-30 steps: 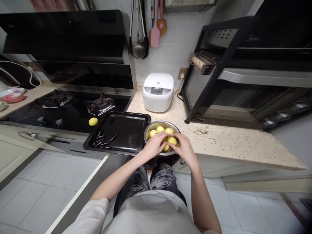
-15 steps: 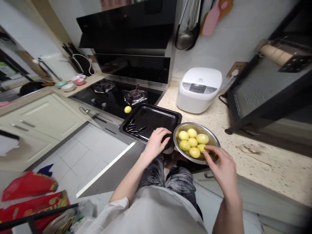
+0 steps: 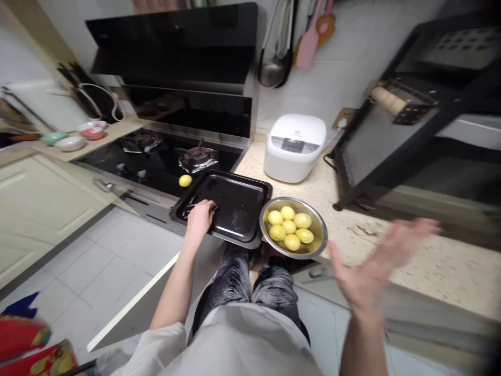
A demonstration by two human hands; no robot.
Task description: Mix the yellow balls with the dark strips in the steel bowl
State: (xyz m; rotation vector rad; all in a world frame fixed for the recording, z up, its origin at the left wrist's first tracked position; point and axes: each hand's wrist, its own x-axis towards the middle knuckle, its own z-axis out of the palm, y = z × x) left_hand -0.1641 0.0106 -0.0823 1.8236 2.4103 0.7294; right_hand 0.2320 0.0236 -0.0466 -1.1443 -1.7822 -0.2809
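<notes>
My left hand (image 3: 200,218) is over the left part of a black baking tray (image 3: 238,237). Its fingers are closed, and a small dark elongated piece (image 3: 214,208) pokes out by the fingertips. More dark slender pieces (image 3: 188,208) lie in the tray beside that hand, partly covered by it. To the right, a steel bowl (image 3: 321,235) holds several yellow lemons (image 3: 289,226). My right hand (image 3: 376,261), smeared by motion, is spread open with nothing in it, just right of the bowl. One lemon (image 3: 185,180) sits apart on the black stove, left of the tray.
A white rice cooker (image 3: 295,149) stands behind the bowl. The black gas stove (image 3: 160,162) has foil-lined burners. At right a dark rack (image 3: 391,156) stands on the speckled counter (image 3: 438,261). An open cabinet door (image 3: 156,295) juts out below the tray. Small bowls (image 3: 70,143) are far left.
My left hand has moved left across the tray to the dark pieces and closed. My right hand has left the lemons in the bowl, swung right and opened. The view has shifted right.
</notes>
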